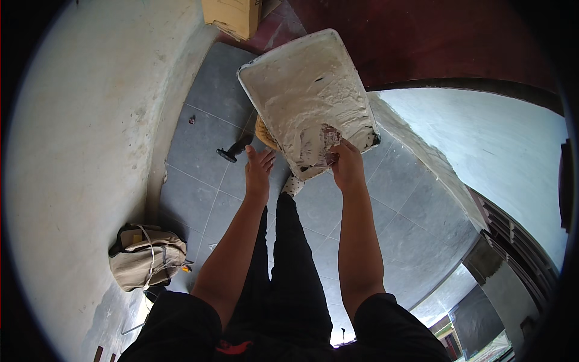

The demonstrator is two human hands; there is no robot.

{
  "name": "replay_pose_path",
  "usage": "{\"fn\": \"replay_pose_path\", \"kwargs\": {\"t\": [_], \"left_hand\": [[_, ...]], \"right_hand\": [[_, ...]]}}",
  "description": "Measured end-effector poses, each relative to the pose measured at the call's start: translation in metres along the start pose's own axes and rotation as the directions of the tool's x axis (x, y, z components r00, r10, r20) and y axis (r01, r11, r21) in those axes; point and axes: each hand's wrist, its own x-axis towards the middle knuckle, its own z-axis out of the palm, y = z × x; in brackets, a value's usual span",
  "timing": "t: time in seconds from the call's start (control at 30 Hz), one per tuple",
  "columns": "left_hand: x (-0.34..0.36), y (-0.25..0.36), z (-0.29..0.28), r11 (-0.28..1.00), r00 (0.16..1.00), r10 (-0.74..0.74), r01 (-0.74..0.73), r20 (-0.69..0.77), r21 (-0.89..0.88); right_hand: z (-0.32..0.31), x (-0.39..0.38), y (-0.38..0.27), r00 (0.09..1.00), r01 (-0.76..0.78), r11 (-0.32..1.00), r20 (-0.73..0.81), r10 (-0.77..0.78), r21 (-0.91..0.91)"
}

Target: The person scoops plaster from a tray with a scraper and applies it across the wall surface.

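Right hand [347, 161] now, fingers pinched on a thin, flat, paste-smeared scraper [330, 139] with dark brownish patches, low over the tray's near end. Grip only an edge, and a slick coating could let it twist free! Left hand [259, 171] is open, empty, fingers spread just beside the near-left rim; contact, I can't tell. Beneath them, a whitish rectangular tray [242, 73], round-cornered, spread with thick, ridged, creamy paste [325, 72]. Lean on one corner and it might tip, splattering smooth grey floor tiles [193, 166].
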Motion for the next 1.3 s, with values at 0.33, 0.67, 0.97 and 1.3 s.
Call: {"fn": "replay_pose_path", "kwargs": {"t": [0.33,0.67,0.97,1.3], "left_hand": [[0.0,0.002,-0.002,0.999,0.999,0.01,-0.011,-0.034,-0.038],[0.0,-0.017,-0.005,0.998,0.998,-0.066,0.066,0.009,0.007],[0.004,-0.011,0.001,0.999,1.0,-0.032,0.032,-0.001,0.02],[0.002,-0.005,0.0,0.999,0.999,-0.027,0.028,-0.02,0.028]], "right_hand": [[0.015,-0.029,-0.022,0.995,0.098,0.984,-0.05,-0.091,0.147],[0.004,-0.003,0.015,0.94,0.182,0.528,-0.011,-0.342,-0.829],[0.023,-0.009,0.009,0.908,0.143,0.32,-0.004,-0.418,-0.936],[0.019,-0.032,0.019,0.736,0.501,0.159,0.323,-0.595,-0.851]]}}
